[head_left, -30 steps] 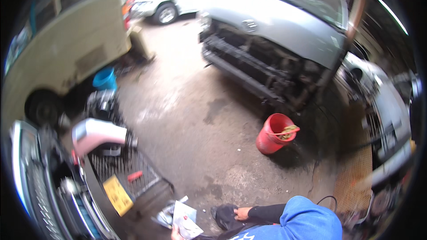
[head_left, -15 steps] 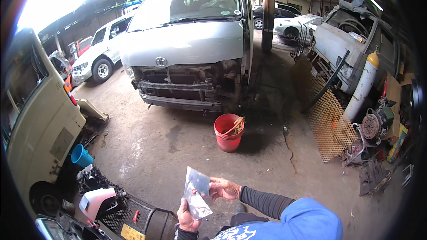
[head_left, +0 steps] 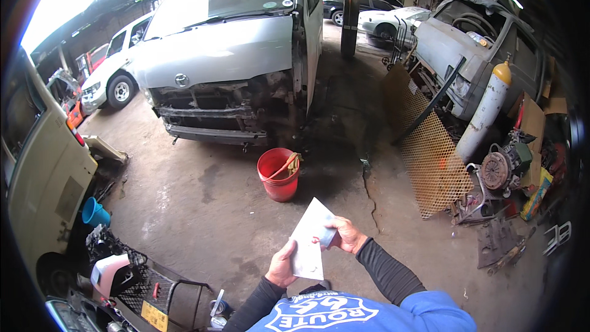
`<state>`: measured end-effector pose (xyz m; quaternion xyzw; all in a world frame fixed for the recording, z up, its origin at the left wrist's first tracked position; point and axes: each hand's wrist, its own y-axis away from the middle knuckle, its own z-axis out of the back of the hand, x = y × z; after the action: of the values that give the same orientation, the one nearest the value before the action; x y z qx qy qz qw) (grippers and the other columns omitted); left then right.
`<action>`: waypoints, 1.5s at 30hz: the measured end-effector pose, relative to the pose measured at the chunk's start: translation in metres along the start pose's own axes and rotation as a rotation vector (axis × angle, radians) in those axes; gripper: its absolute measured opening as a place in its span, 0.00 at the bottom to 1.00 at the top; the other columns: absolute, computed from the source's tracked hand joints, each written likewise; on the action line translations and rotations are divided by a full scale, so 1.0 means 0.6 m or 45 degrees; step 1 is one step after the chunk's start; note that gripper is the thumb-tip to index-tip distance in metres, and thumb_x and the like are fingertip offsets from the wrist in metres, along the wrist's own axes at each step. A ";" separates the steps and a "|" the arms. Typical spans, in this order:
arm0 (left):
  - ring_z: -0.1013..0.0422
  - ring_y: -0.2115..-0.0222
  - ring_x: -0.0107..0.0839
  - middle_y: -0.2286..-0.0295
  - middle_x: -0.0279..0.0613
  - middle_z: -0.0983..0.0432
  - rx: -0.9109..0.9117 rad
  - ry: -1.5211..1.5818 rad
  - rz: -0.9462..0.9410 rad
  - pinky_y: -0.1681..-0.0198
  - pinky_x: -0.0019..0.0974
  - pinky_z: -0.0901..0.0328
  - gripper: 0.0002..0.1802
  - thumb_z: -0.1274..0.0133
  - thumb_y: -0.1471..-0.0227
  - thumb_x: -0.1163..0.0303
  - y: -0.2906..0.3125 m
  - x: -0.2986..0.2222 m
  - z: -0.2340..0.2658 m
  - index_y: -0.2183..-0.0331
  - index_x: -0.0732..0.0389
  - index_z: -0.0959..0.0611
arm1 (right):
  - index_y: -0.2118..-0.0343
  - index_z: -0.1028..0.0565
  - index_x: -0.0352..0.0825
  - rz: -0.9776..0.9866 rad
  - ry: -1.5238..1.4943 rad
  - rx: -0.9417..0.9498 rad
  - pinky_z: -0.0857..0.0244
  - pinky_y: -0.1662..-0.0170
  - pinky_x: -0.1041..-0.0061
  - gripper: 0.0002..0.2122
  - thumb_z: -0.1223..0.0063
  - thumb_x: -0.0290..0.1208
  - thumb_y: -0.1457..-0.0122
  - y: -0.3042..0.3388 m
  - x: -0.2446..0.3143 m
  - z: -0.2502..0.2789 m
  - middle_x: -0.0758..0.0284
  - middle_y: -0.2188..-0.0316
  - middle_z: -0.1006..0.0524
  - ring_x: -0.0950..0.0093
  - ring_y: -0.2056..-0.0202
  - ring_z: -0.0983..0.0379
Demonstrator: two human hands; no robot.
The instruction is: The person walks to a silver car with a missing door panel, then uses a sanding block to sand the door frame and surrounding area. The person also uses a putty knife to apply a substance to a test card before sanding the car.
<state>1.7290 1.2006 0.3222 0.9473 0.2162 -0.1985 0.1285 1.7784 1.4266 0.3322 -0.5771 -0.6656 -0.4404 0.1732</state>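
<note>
Over the garage floor, I have both hands on a white packet point(head_left: 309, 247).
On my head view it sits in front of the blue shirt point(head_left: 393, 318), tilted, between the two hands. The left hand point(head_left: 284, 265) is partly closed on its left edge, thumb along the side; the right hand point(head_left: 348, 235) has curled fingers holding the right edge, by a bluish patch. I cannot tell how the hidden fingertips lie behind it. Beyond it I see a red bucket point(head_left: 279, 189) standing on the floor near a silver van point(head_left: 227, 49).
</note>
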 end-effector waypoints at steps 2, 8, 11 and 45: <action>0.33 0.43 0.53 0.46 0.50 0.29 0.046 0.009 0.072 0.42 0.50 0.34 0.35 0.57 0.34 0.49 -0.035 0.021 -0.013 0.38 0.66 0.37 | 0.50 0.26 0.35 0.046 -0.054 -0.122 0.25 0.73 0.67 0.15 0.49 0.33 0.38 0.010 0.015 0.038 0.64 0.60 0.19 0.69 0.63 0.19; 0.30 0.45 0.48 0.45 0.51 0.29 -0.136 -0.074 0.136 0.42 0.49 0.34 0.35 0.61 0.33 0.48 -0.077 0.020 -0.036 0.38 0.66 0.35 | 0.44 0.30 0.34 0.238 -0.512 -0.274 0.27 0.56 0.42 0.23 0.50 0.39 0.42 0.085 0.099 0.107 0.57 0.51 0.22 0.56 0.52 0.23; 0.28 0.48 0.43 0.46 0.49 0.27 -0.422 -0.237 -0.027 0.42 0.48 0.34 0.30 0.62 0.33 0.54 -0.085 -0.024 -0.039 0.40 0.66 0.33 | 0.40 0.32 0.38 0.450 -0.668 0.035 0.34 0.52 0.30 0.27 0.53 0.48 0.39 0.121 0.139 0.104 0.55 0.43 0.28 0.47 0.45 0.30; 0.32 0.66 0.16 0.65 0.28 0.24 -0.189 -0.861 -0.399 0.60 0.25 0.36 0.16 0.55 0.32 0.59 -0.187 -0.105 -0.047 0.58 0.63 0.21 | 0.45 0.23 0.38 0.983 1.906 -0.462 0.46 0.35 0.60 0.21 0.41 0.38 0.40 0.063 0.139 -0.001 0.60 0.42 0.29 0.61 0.38 0.39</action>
<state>1.6345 1.2852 0.3567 0.7720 0.3176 -0.5008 0.2288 1.7902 1.4752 0.4088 -0.3396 -0.0527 -0.7147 0.6092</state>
